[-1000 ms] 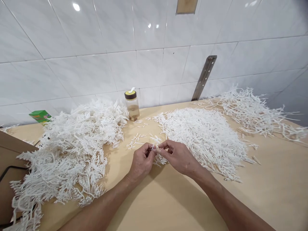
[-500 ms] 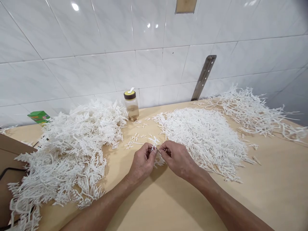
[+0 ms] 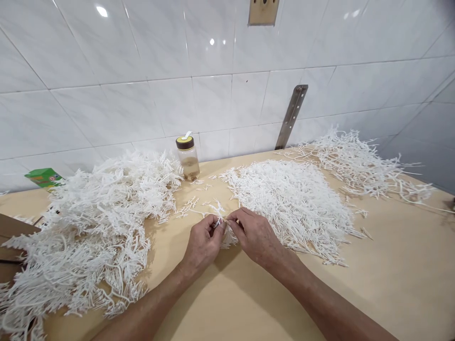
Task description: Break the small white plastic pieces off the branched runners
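A small white branched plastic piece (image 3: 218, 207), like a moulding sprue, sticks up from between my fingertips. My left hand (image 3: 202, 241) is closed, pinching it between thumb and forefinger. Just right of it, the thumb and forefinger of my right hand (image 3: 259, 237) are pinched together at the piece's lower end; the exact bit they grip is hidden. Beyond my right hand spreads a wide pile of short thin white pieces (image 3: 287, 199). Some loose branched bits (image 3: 187, 207) lie on the table past my left hand.
A large heap of white branched pieces (image 3: 103, 222) covers the left side. Longer bare white stems (image 3: 359, 163) lie at back right. A lidded bottle (image 3: 189, 163) stands near the tiled wall, with a metal bracket (image 3: 292, 116) farther right. A green box (image 3: 44, 176) and a cardboard box (image 3: 14, 227) are at left.
The view has turned slightly right, so most things sit farther left in the picture. Both hands keep their pinch close together on the white piece.
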Motion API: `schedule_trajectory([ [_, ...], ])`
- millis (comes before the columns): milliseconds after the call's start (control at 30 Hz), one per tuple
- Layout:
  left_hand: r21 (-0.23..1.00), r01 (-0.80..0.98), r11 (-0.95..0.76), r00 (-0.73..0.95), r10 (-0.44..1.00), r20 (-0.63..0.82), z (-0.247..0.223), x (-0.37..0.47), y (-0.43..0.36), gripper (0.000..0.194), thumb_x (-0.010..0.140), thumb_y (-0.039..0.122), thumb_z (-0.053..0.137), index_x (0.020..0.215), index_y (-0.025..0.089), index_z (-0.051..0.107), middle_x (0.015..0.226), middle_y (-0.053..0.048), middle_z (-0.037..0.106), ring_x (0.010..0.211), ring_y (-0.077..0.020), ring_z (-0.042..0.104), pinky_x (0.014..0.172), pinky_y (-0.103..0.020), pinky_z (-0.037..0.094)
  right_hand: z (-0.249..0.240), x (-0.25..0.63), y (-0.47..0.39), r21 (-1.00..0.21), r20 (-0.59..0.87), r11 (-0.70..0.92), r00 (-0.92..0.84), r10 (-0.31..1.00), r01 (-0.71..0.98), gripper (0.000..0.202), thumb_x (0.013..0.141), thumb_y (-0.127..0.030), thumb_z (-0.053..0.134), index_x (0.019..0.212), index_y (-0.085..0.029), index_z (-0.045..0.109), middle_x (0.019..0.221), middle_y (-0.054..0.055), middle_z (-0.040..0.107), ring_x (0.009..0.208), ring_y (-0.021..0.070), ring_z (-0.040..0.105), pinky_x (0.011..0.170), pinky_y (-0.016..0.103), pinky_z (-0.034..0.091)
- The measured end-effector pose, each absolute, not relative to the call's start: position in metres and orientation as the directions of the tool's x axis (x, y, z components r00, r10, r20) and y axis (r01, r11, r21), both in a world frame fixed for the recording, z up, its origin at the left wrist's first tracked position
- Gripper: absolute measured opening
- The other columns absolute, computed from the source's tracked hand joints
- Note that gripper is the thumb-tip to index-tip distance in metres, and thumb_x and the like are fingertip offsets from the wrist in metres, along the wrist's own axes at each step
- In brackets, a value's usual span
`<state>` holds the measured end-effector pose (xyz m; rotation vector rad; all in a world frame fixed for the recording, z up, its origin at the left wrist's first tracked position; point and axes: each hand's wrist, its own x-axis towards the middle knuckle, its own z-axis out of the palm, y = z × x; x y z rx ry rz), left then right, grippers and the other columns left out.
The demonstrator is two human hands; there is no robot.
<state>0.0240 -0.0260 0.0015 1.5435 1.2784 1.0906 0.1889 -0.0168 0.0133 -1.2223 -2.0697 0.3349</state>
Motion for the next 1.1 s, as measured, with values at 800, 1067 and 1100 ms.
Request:
schedule_trajectory([
  [800,0.912,0.389,-0.131,0.021,0.991,0.133,0.003,0.023,-0.025,0.024,0.082,0.035,0.058,0.065,0.019,0.054,0.056,0.004,0.043,0.055,-0.0115,0.038,0.053,-0.024,0.029,0.006,0.183,-0.015,-0.561,0.476,0.541,-0.291,0.83,0.627,0.017,0.093,-0.018,0.053,0.083,-0.018,0.066,0.078,0.003,0.065,0.067,0.0145,0.058,0.064,0.027,0.043],
  [1067,0.902,0.429,-0.048,0.143,0.99,-0.015,-0.001,0.02,-0.019,0.02,0.081,0.033,0.057,0.066,0.02,0.054,0.056,0.004,0.047,0.054,-0.0126,0.039,0.052,-0.024,0.029,-0.005,0.186,-0.014,-0.321,0.496,0.604,-0.414,0.763,0.73,0.021,0.094,-0.012,0.048,0.081,-0.017,0.063,0.076,0.004,0.062,0.066,0.0149,0.056,0.058,0.026,0.036],
  [1100,0.894,0.445,-0.056,0.135,0.991,-0.005,-0.002,0.02,-0.018,0.018,0.08,0.032,0.057,0.067,0.02,0.055,0.057,0.003,0.049,0.055,-0.013,0.041,0.052,-0.024,0.029,-0.006,0.185,-0.014,-0.303,0.505,0.595,-0.404,0.763,0.744,0.02,0.094,-0.012,0.048,0.08,-0.017,0.063,0.076,0.004,0.061,0.065,0.0148,0.055,0.057,0.026,0.036],
])
